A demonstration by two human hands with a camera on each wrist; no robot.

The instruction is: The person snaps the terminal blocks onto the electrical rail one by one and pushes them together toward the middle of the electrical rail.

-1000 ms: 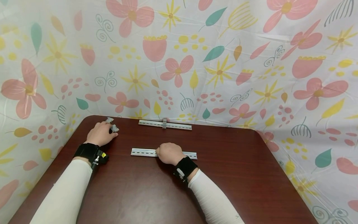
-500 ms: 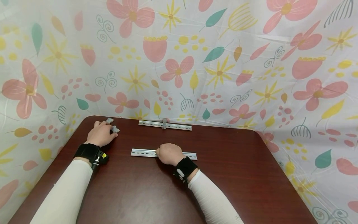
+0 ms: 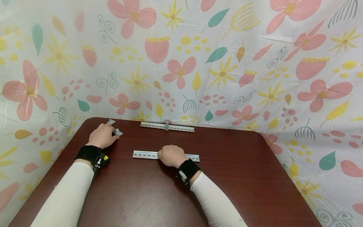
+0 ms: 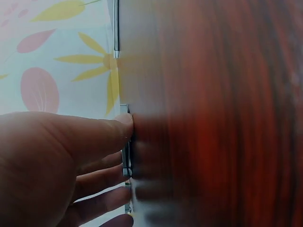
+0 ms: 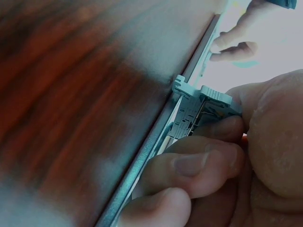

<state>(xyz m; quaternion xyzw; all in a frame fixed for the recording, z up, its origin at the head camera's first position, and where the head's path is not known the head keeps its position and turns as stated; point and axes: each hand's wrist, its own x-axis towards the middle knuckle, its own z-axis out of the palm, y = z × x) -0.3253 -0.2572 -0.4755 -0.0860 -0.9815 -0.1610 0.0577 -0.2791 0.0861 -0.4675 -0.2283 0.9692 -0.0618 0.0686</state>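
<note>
At the table's far left, my left hand (image 3: 102, 136) pinches a flat-lying grey terminal block (image 3: 118, 132) by its edge, thumb and forefinger on either side. A second grey terminal block (image 3: 111, 121) lies just beyond those fingers. In the left wrist view the thumb overlaps the thin block (image 4: 126, 161). My right hand (image 3: 172, 155) is over the nearer slotted metal DIN rail (image 3: 145, 154), covering its middle in the head view. From the right wrist, a grey terminal block (image 5: 189, 111) shows upright on the rail (image 5: 137, 175), gripped between thumb and curled fingers.
A second DIN rail (image 3: 153, 125) lies along the table's back edge, with grey terminal blocks (image 3: 166, 125) clipped at its middle. A flower-print cloth (image 3: 181, 63) hangs behind and beside the brown table (image 3: 241, 164).
The terminal block at my left hand has shifted slightly right and toward me, its fingers drawing in with it. My right hand and both rails keep their places.
</note>
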